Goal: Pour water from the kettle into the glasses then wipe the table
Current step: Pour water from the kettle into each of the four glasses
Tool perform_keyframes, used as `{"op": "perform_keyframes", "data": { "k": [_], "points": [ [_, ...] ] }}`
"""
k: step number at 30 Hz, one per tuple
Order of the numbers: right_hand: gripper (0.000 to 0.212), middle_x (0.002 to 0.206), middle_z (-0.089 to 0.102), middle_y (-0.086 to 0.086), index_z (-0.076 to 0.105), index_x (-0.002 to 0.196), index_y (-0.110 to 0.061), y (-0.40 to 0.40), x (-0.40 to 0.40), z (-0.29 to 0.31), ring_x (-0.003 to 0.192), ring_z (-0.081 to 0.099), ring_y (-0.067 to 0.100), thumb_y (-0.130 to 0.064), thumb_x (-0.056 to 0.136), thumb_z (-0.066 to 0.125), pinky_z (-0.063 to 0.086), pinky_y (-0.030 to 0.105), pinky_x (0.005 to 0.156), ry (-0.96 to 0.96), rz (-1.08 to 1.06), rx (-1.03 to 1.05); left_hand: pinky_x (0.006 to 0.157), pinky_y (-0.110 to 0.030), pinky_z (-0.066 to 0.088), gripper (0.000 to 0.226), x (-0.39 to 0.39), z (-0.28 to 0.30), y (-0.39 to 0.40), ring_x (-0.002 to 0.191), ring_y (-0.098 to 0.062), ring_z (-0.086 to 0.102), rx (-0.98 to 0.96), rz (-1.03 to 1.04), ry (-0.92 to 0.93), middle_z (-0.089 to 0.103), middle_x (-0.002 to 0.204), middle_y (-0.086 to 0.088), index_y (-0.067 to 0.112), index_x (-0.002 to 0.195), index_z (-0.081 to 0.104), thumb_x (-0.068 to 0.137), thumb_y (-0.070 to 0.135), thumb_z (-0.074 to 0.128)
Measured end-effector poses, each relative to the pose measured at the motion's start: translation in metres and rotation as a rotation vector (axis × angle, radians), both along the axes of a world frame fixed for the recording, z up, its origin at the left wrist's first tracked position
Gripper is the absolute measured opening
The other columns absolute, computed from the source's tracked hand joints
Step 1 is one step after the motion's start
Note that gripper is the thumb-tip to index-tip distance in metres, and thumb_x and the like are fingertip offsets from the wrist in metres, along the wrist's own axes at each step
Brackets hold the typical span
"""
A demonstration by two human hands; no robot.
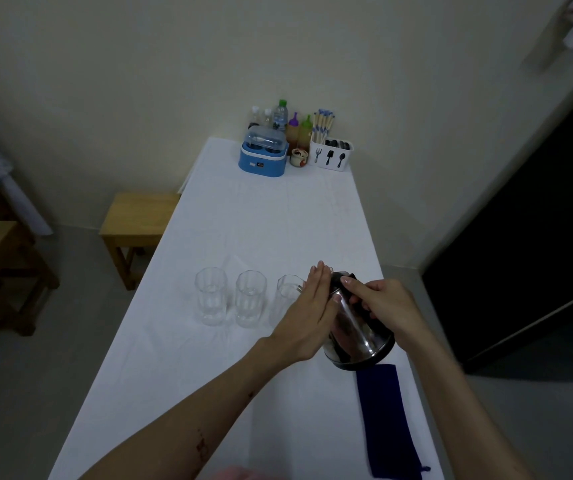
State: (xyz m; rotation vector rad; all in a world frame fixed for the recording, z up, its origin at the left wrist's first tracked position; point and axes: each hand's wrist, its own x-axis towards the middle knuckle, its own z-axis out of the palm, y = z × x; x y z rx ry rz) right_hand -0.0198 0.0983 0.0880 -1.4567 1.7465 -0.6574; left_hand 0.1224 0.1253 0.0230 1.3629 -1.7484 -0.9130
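On white-clothed table [278, 209] | right hand [387, 306] gripping, tilting shiny steel kettle [358, 337] toward rightmost of three clear faceted glasses [287, 296] | left hand [307, 313] flat, steadying kettle | pouring seemingly beginning; dark blue cloth [387, 420] lying unused, wiping pending

Three glasses [250, 298] stand in a row on the table [209, 375]; the tilted kettle [354, 327] is just right of them; a cloth [387, 420] lies nearer, right; containers [295, 142] crowd the far end.
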Motion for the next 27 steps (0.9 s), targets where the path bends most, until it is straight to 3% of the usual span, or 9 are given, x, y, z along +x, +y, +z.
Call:
{"op": "perform_keyframes", "data": {
  "k": [6, 10, 15, 19, 24, 27],
  "points": [
    [0.043, 0.054, 0.06, -0.002, 0.074, 0.067, -0.01, 0.0015, 0.001, 0.0011, 0.055, 0.056, 0.013, -0.049, 0.085, 0.072, 0.043, 0.025, 0.059, 0.001, -0.001, 0.005, 0.119, -0.03, 0.003, 0.057, 0.0003, -0.0006, -0.0002, 0.14, -0.004, -0.003, -0.004, -0.002, -0.001, 0.001, 0.162, -0.001, 0.014, 0.153, 0.004, 0.104, 0.025, 0.031],
    [0.043, 0.054, 0.061, -0.002, 0.075, 0.068, -0.009, 0.0023, 0.001, 0.0017, 0.055, 0.056, 0.013, -0.049, 0.085, 0.072, 0.043, 0.025, 0.059, 0.005, -0.012, 0.003, 0.12, -0.031, 0.003, 0.057, 0.0013, -0.0002, 0.0005, 0.146, -0.011, -0.001, -0.009, -0.005, -0.012, 0.002, 0.162, -0.002, 0.014, 0.153, 0.004, 0.103, 0.023, 0.032],
    [0.044, 0.057, 0.062, 0.0, 0.075, 0.071, -0.008, 0.0042, -0.0001, 0.0029, 0.056, 0.057, 0.013, -0.049, 0.085, 0.072, 0.043, 0.024, 0.057, 0.01, -0.017, 0.01, 0.119, -0.029, 0.003, 0.057, 0.0009, 0.0011, 0.0019, 0.142, -0.005, -0.003, -0.012, -0.015, -0.009, 0.001, 0.162, -0.002, 0.014, 0.153, 0.004, 0.103, 0.021, 0.032],
    [0.043, 0.056, 0.062, -0.001, 0.075, 0.07, -0.008, 0.0052, 0.0005, 0.0024, 0.055, 0.057, 0.012, -0.048, 0.085, 0.072, 0.043, 0.023, 0.056, -0.005, -0.025, 0.016, 0.115, -0.018, -0.005, 0.054, 0.0064, -0.0032, 0.0054, 0.147, -0.013, -0.01, -0.047, -0.11, -0.092, -0.009, 0.161, -0.004, 0.009, 0.151, -0.003, 0.106, 0.02, 0.024],
    [0.043, 0.055, 0.061, -0.002, 0.075, 0.068, -0.009, 0.0073, 0.0001, 0.0016, 0.055, 0.057, 0.012, -0.049, 0.084, 0.073, 0.044, 0.024, 0.057, -0.008, -0.034, 0.009, 0.119, -0.029, 0.003, 0.058, 0.0005, 0.0004, 0.0021, 0.139, -0.003, -0.004, -0.027, -0.02, -0.028, 0.001, 0.162, -0.003, 0.013, 0.153, 0.004, 0.103, 0.021, 0.032],
    [0.043, 0.056, 0.061, -0.001, 0.074, 0.067, -0.009, 0.0091, 0.0003, 0.0028, 0.054, 0.056, 0.012, -0.048, 0.085, 0.073, 0.043, 0.023, 0.056, -0.016, -0.037, 0.013, 0.118, -0.024, 0.0, 0.057, 0.0029, -0.0011, 0.0035, 0.143, -0.007, -0.005, -0.037, -0.035, -0.04, -0.001, 0.162, -0.003, 0.012, 0.152, 0.003, 0.104, 0.02, 0.031]
  ]
}}
